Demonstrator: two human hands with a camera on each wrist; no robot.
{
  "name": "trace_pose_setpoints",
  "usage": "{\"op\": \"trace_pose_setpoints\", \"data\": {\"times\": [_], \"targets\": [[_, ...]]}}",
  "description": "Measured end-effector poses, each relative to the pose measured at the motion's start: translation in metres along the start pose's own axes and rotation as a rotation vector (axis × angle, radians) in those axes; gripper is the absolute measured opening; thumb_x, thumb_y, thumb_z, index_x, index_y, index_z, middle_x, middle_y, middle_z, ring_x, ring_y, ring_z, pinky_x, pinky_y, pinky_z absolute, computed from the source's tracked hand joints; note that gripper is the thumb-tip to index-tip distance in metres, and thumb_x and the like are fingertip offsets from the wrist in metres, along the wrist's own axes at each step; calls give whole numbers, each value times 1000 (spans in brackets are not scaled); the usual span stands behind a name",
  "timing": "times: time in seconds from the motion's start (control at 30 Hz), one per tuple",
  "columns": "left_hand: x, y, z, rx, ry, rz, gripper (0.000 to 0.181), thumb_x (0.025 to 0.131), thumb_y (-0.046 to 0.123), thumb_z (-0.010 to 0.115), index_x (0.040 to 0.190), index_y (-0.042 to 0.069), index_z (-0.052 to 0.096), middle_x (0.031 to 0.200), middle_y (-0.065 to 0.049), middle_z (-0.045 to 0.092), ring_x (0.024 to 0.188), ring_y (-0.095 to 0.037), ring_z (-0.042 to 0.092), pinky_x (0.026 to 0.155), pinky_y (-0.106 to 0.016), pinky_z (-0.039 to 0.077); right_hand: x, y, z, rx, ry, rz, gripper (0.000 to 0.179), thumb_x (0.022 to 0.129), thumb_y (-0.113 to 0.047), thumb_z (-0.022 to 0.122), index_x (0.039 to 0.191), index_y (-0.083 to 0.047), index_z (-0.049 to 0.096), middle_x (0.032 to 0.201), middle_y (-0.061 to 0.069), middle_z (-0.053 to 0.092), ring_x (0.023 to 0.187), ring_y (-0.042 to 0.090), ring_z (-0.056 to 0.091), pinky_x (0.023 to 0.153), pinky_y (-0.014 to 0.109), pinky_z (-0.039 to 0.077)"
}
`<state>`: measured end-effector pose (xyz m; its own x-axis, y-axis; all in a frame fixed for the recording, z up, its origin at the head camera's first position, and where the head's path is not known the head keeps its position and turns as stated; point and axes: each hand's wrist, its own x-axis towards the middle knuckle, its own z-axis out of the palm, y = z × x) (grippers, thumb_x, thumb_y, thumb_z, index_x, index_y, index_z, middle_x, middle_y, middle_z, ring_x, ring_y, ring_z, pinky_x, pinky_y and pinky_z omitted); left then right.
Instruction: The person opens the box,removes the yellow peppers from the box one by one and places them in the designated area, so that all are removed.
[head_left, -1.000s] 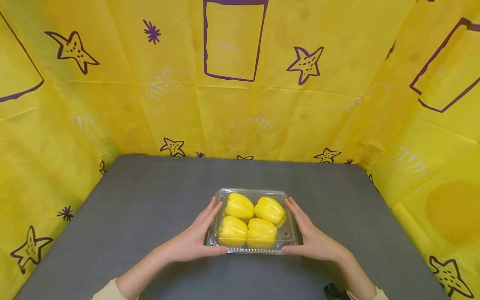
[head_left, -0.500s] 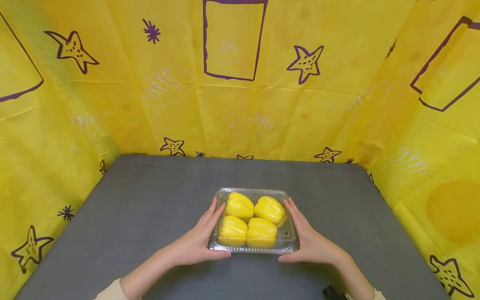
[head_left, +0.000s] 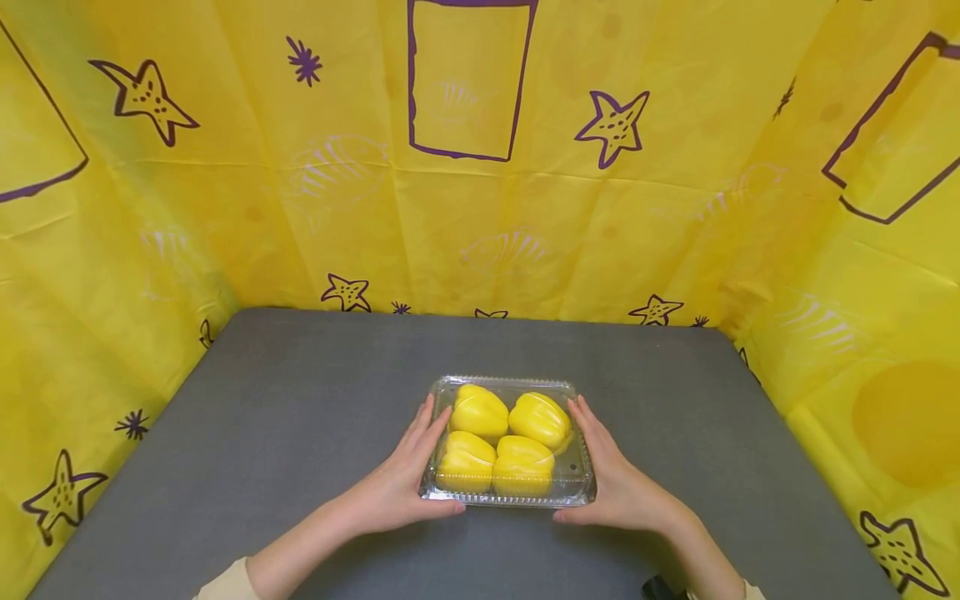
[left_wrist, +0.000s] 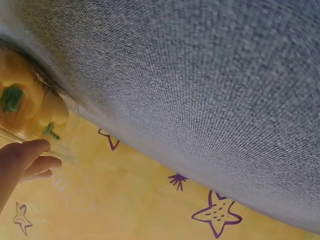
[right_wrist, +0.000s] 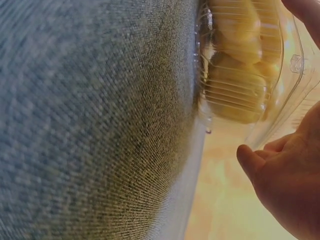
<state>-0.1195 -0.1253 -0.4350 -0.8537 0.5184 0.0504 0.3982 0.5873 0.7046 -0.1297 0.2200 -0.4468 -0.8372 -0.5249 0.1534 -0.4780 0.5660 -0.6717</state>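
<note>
We find the fingers of the left hand (head_left: 397, 485) and right hand (head_left: 626, 487) grasping opposite sides of a clear, rectangular plastic container (head_left: 510, 502), thumbs at its near rim. Inside sit four glossy yellow bell peppers (head_left: 520, 457). We judge the shell thin, slick and easily flexed, best held low by both sides. Beneath lies a grey, fabric-covered tabletop (head_left: 315, 392); contact cannot be confirmed.

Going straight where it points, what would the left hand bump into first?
Probably the clear box of yellow peppers; the left hand seems to touch its side, though depth is unclear.
</note>
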Motion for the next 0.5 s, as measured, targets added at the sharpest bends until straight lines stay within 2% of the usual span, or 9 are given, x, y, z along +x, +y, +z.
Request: {"op": "trace_pose_setpoints", "data": {"times": [0.13,0.33,0.5], "targets": [[0,0,2,-9,15,6,117,73,50,82,158,15,9,162,-11,-14,147,-34,-5,107,-66,23,0,-1,1,1,3,3,133,63,-58,86,158,-21,-1,163,12,-5,146,38,6,103,69,25],[1,1,3,-21,28,-5,119,72,49,83,158,15,9,162,-11,-13,147,-32,-4,106,-66,24,0,0,1,-11,14,10,132,64,-58,85,158,-14,4,163,12,-4,146,38,7,102,70,26],[1,4,5,-11,37,-33,121,71,48,84,158,15,7,162,-7,-13,148,-28,-3,107,-63,25,0,-1,2,-44,41,-6,130,64,-57,85,158,-15,6,163,12,0,146,38,11,102,69,28]]}}
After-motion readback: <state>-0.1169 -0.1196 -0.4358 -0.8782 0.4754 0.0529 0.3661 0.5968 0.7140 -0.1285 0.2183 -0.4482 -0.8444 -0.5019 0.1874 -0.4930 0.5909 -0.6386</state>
